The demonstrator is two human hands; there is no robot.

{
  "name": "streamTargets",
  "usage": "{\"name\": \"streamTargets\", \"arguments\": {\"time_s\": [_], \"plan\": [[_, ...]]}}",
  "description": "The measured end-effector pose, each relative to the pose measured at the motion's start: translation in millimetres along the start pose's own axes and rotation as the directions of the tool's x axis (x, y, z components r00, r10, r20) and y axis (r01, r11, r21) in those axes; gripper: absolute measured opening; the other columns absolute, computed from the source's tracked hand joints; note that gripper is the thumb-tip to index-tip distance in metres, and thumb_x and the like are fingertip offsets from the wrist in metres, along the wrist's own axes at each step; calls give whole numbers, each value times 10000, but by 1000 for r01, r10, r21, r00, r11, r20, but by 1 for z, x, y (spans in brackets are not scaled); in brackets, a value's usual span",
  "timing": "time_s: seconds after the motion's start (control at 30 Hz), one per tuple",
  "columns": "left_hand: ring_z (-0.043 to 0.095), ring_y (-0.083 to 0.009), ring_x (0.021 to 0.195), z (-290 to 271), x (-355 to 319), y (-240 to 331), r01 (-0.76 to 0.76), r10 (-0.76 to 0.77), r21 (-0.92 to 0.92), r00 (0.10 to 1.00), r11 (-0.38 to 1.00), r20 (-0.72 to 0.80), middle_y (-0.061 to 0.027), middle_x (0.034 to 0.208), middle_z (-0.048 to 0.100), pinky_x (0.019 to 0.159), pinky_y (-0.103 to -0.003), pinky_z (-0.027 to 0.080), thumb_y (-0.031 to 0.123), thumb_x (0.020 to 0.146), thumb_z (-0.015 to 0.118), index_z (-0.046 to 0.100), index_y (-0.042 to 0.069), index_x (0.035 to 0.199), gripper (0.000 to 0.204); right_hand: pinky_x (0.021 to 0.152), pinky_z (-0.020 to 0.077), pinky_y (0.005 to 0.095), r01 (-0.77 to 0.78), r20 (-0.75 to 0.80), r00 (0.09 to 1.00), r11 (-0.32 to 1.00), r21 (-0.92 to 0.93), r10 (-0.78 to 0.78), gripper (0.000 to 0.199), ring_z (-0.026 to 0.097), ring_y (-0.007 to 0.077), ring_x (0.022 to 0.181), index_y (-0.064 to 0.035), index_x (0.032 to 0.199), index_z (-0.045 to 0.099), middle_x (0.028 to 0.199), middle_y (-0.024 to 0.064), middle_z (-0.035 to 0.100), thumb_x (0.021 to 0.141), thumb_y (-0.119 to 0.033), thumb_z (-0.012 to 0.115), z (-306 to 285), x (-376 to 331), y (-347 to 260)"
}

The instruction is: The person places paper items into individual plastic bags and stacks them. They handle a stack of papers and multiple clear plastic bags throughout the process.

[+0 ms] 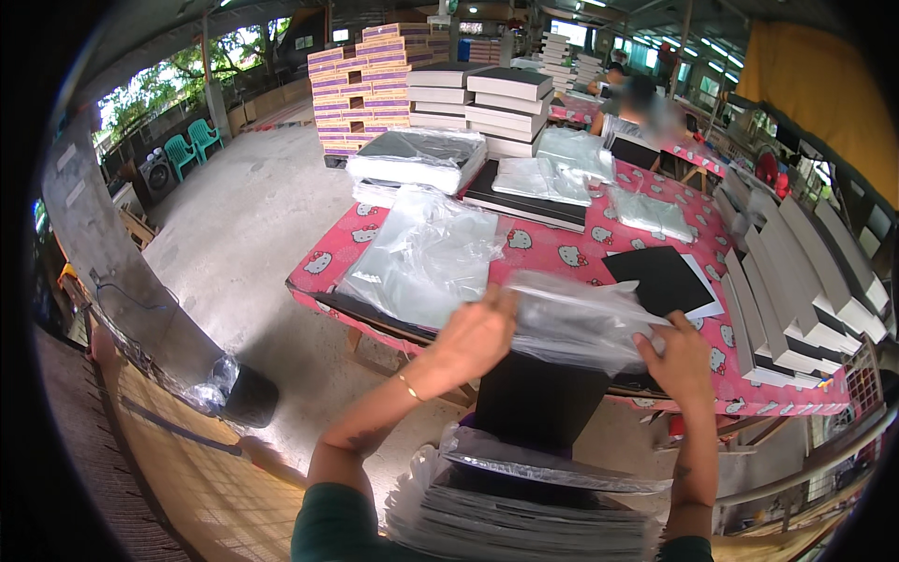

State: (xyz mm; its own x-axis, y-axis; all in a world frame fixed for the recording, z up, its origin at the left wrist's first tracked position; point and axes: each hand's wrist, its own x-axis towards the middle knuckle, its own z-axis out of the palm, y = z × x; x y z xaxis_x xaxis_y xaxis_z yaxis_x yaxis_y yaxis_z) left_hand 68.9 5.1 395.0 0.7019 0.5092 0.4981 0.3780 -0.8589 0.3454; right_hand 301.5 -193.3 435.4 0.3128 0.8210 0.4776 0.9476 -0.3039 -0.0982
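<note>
A clear plastic bag (585, 323) stretches between my two hands over the near table edge, slightly blurred by motion. My left hand (476, 335) is closed on its left end. At the right end, my right hand (676, 361) grips the plastic between thumb and fingers. Just below the bag, a black board (543, 403) leans at the table's edge. Closest to me is a pile of plastic-wrapped flat packs (534, 515). Beside my left hand lies a stack of clear plastic bags (421, 253). Farther right, a black sheet (660, 279) overlaps a white one on the table.
The table wears a pink patterned cover (571, 255). Wrapped packs (417, 159), a black-topped stack (524, 208) and more plastic bags (651, 214) lie across it. Thick white-and-black blocks (796, 290) line the right side. Cartons (361, 94) stand behind; a person (632, 117) sits farther back.
</note>
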Motion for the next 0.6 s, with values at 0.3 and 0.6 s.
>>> {"name": "streamTargets", "arguments": {"time_s": [0.3, 0.6], "plan": [[599, -179, 684, -27, -17, 3, 216, 272, -941, 919, 261, 287, -105, 745, 595, 623, -363, 483, 251, 849, 634, 618, -30, 990, 315, 716, 475, 397, -71, 104, 981, 192, 979, -166, 322, 615, 220, 871, 0, 818, 656, 955, 82, 600, 795, -321, 651, 45, -30, 53], [627, -209, 817, 29, -20, -29, 345, 221, -869, 934, -355, 281, -136, 985, 625, 618, -354, 539, 319, 952, 493, 536, 24, 1119, 341, 834, 491, 336, -449, 565, 731, 353, 821, -384, 402, 616, 164, 949, 6, 1100, 625, 992, 91, 650, 815, -267, 699, 82, -66, 55]]}}
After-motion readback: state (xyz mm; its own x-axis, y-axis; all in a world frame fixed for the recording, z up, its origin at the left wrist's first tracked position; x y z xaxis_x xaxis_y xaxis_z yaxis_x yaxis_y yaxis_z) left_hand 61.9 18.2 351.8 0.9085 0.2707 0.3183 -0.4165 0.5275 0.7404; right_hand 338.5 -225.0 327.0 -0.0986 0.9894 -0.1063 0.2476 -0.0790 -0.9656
